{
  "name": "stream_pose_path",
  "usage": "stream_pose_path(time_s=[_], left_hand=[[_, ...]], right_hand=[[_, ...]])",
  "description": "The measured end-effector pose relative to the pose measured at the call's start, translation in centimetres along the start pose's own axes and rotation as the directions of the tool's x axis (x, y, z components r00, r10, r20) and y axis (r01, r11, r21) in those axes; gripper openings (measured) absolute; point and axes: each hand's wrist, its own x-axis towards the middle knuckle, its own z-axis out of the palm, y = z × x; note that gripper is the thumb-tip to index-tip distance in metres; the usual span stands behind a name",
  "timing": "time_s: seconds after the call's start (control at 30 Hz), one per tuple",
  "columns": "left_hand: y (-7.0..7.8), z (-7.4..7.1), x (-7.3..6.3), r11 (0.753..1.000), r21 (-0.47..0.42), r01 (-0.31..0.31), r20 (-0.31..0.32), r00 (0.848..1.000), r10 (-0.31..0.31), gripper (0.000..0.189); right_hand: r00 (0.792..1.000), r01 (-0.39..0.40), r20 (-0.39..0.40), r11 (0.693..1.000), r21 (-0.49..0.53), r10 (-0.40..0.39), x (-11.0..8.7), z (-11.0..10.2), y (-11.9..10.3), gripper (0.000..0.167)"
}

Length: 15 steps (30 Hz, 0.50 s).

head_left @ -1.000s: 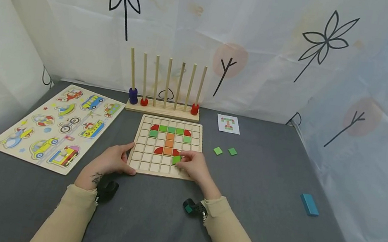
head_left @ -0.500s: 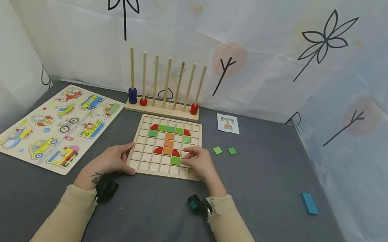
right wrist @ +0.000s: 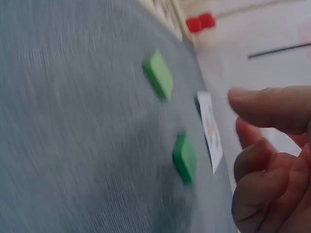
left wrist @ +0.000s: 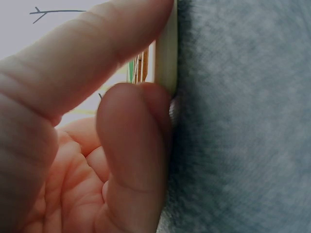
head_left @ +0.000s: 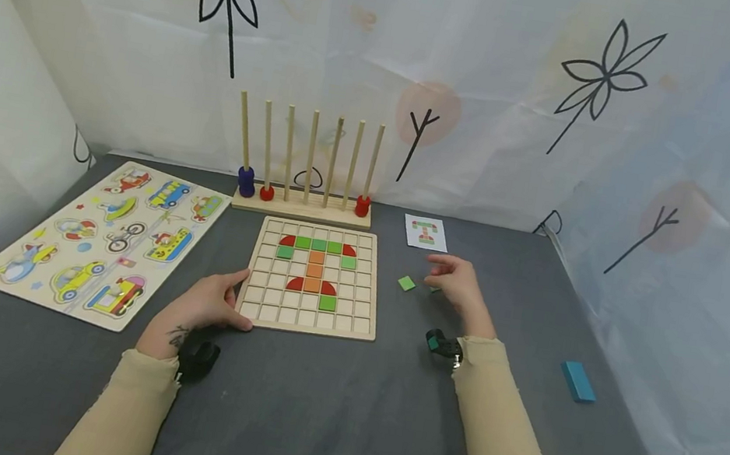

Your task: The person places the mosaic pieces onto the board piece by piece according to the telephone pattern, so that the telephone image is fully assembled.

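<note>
My left hand [head_left: 202, 309] holds the near left corner of a wooden grid board [head_left: 353, 308], index finger at the side edge and thumb at the front corner. Red quarter-round pieces, green squares and orange squares [head_left: 314, 270] lie in its cells, one light green square [head_left: 328, 303] low down. To the right of the board, my right hand [head_left: 461, 285] hovers holding nothing, its index finger and thumb apart. Beneath it a darker green square tile [right wrist: 185, 158] rests on the table, mostly hidden in the head view. A lighter green tile [head_left: 406, 283] lies just left of that.
Behind the board stands a wooden peg rack [head_left: 300, 206] with a few blue and red beads. A pattern card [head_left: 425, 233] lies beyond the tiles. On the left is a vehicle puzzle board [head_left: 101, 239]; a blue block [head_left: 579, 381] lies far right.
My right hand has let go of the light green square in a lower cell of the board and moved right, over the loose tiles. The left hand stays at the board's corner.
</note>
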Motion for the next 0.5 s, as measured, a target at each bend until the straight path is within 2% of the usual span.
stream_pose_path(time_s=[0.2,0.37,0.5], left_hand=[[-0.2,0.1,0.1,1.0,-0.008,-0.003,0.0,1.0,0.003,0.106],[-0.2,0.1,0.2,1.0,-0.008,-0.008,0.0,1.0,0.008,0.105],[-0.2,0.0,0.2,1.0,-0.007,-0.011,0.001,1.0,0.011,0.105]], right_hand=[[0.997,-0.035,0.063,0.976,-0.215,0.049,1.1,-1.0,1.6,0.053],[0.993,-0.02,0.108,0.955,-0.297,0.054,1.4,-1.0,2.3,0.051],[0.993,-0.015,0.102,0.941,-0.337,0.053,1.4,-0.9,2.5,0.043]])
